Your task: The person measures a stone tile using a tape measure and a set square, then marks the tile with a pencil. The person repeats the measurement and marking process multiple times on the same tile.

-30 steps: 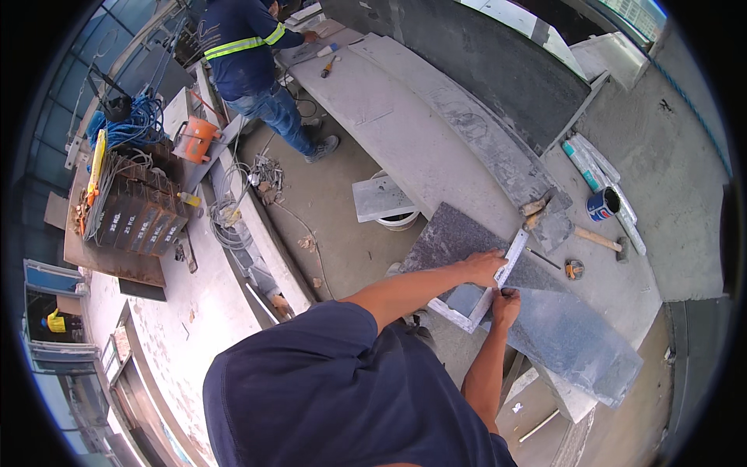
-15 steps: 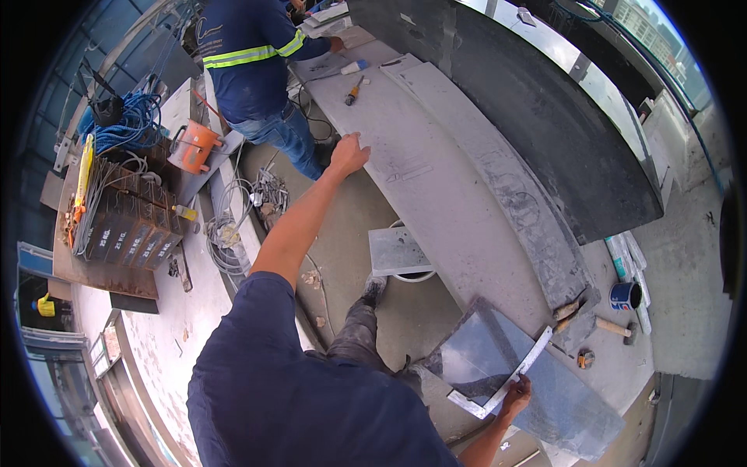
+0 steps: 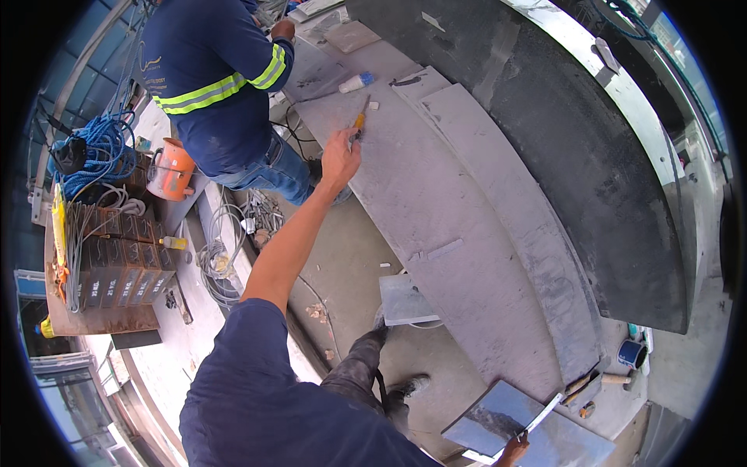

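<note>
Reaching far out over the long grey stone table (image 3: 436, 210), my left hand (image 3: 341, 162) has its fingers closed at the near end of a yellow-handled tool (image 3: 359, 120) with a thin dark tip. The hand is slightly blurred, and its grip partly hides the tool's end. Low on the right, my right hand (image 3: 513, 450) grips a pale L-shaped square (image 3: 542, 414). The square lies over a glossy dark slab (image 3: 498, 402) at the table's near end. The picture's lower edge cuts off part of that hand.
A co-worker (image 3: 210, 86) in a reflective-striped shirt stands at the table's far left. A blue-capped bottle (image 3: 355, 82) lies beyond the tool. A tall dark curved panel (image 3: 560, 156) borders the right. Near the slab are a blue can (image 3: 632, 354) and a hammer (image 3: 618, 379). Cables (image 3: 218, 265) lie at left.
My left hand has reached further forward to the yellow-handled tool and closed at its end. The view has shifted forward. My right hand still holds the square, now lower in the picture.
</note>
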`<state>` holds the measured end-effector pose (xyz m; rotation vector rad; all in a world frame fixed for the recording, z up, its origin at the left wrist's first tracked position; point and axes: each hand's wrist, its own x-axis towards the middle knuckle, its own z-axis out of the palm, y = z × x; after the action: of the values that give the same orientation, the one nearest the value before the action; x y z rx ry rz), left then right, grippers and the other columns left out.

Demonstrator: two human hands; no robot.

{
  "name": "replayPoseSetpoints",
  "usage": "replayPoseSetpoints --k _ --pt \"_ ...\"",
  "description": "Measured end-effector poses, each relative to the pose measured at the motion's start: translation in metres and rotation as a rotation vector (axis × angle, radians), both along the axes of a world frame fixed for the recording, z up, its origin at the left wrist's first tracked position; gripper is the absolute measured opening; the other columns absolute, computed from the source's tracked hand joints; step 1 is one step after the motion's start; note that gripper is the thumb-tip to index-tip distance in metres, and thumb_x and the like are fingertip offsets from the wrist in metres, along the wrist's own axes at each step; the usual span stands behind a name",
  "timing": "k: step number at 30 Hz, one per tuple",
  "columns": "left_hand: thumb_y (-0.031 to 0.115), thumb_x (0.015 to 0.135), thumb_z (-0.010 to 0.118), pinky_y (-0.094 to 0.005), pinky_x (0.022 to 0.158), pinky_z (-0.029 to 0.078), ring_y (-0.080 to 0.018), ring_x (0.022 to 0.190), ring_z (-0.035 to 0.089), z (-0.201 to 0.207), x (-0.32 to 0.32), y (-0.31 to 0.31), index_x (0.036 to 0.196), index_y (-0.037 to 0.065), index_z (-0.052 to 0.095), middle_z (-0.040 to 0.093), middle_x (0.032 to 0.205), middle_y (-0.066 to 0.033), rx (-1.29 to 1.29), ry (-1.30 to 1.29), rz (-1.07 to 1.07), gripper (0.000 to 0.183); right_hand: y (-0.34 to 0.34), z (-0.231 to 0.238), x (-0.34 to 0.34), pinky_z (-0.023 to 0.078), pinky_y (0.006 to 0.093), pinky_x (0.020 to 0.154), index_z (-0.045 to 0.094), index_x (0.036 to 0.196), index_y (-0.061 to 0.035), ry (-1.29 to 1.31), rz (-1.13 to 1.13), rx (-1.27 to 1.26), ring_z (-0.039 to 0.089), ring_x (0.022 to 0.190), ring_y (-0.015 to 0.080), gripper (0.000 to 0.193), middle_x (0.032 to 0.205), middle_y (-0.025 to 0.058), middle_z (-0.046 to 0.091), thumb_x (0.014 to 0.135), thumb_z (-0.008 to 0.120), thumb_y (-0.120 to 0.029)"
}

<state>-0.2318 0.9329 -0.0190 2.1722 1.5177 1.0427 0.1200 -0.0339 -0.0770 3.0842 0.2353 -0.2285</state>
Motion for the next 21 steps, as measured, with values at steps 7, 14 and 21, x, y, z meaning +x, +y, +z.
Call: replayPoseSetpoints --k 7,14,21 --pt "-0.003 0.088 0.062 -0.0461 0.084 0.057 -0.0370 0.092 0.069 -0.128 -0.073 -0.255 0.118 0.008 0.075 0.070 0.106 -0.0181 -0.408 -0.101 -0.022 0.035 0.019 0.000 0.011 0.052 0.0584 0.094 0.067 0.147 -0.0062 0.109 -0.042 -0.012 0.067 0.101 0.0496 0.064 0.105 0.0324 0.070 0.084 0.054 -0.010" --pt "0.026 0.090 0.064 -0.0484 0.102 0.058 -0.0451 0.112 0.072 -0.177 -0.179 -0.447 0.113 0.005 0.079 0.075 0.117 -0.0249 -1.072 0.425 -0.712 0.035 0.007 -0.003 0.008 0.052 0.0550 0.099 0.064 0.150 -0.0030 0.147 -0.039 -0.011 0.065 0.108 0.0484 0.069 0.114 0.0321 0.069 0.082 0.056 -0.011" --pt "0.021 0.086 0.070 -0.0515 0.082 0.064 -0.0382 0.095 0.080 -0.246 -0.219 -0.408 0.088 0.008 0.083 0.081 0.103 -0.0196 -0.534 1.247 -1.160 0.019 -0.005 -0.001 -0.001 0.054 0.0519 0.102 0.064 0.150 -0.0085 0.121 -0.027 0.081 0.065 0.117 0.0458 0.068 0.123 0.0269 0.067 0.082 0.058 -0.010"
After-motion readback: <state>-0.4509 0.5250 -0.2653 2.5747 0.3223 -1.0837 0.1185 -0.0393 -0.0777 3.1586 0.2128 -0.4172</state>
